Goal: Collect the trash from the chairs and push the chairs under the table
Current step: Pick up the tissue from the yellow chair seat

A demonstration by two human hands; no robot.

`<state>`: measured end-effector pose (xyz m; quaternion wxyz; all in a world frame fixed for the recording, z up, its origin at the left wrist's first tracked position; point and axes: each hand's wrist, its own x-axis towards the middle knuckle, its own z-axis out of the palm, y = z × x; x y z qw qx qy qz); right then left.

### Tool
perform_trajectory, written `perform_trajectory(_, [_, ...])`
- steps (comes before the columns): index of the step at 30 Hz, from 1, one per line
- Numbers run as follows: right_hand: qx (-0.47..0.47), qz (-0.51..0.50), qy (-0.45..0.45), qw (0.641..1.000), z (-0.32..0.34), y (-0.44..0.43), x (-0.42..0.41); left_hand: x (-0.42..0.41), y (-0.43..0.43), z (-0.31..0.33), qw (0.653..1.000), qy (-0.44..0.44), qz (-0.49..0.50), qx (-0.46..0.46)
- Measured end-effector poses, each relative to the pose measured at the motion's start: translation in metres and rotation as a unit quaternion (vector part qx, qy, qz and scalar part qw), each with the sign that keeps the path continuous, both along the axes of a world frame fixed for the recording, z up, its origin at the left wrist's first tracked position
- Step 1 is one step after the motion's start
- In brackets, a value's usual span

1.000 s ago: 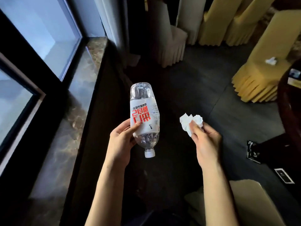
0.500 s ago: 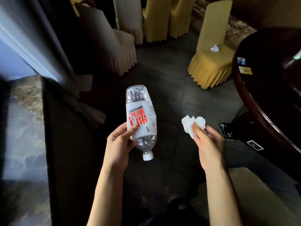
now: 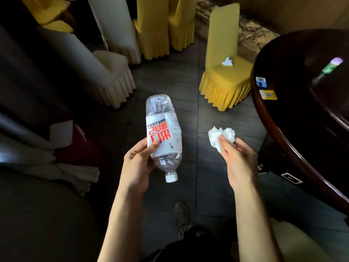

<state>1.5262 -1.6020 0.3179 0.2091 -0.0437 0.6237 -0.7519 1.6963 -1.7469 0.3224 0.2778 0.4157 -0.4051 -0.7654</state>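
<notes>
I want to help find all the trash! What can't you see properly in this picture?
- Head view: the white scrap on the yellow chair is too small to identify.
- The table runs off the right edge; glare blurs its top.
- The stickers are too small to read.
- The right hand covers part of the crumpled tissue.
- The left hand hides the far side of the bottle.

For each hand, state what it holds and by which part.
Left hand: plastic bottle, by its labelled lower body. Right hand: crumpled tissue, pinched at its near edge.
</notes>
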Motion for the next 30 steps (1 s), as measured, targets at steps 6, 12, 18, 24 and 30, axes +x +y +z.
perform_trajectory(6, [0.007,-0.005,0.012,1.000,0.011,-0.058,-0.090,-0.088,-0.058,0.012,1.000,-0.003,0.005,-0.015])
perform_trajectory(12, [0.000,-0.016,-0.027,0.999,-0.004,-0.099,-0.147,-0.158,-0.107,0.005,1.000,-0.020,-0.014,-0.004])
perform_trajectory(18, [0.013,-0.050,-0.033,0.998,-0.017,-0.150,-0.217,-0.234,-0.176,-0.006,0.998,-0.015,-0.054,0.002])
perform_trajectory(24, [0.099,-0.040,0.054,0.993,-0.016,-0.224,-0.295,-0.324,-0.274,-0.003,0.995,-0.005,-0.098,-0.013])
perform_trajectory(30, [0.057,-0.101,0.079,0.990,0.003,-0.297,-0.363,-0.411,-0.365,0.007,0.993,-0.003,-0.119,0.001])
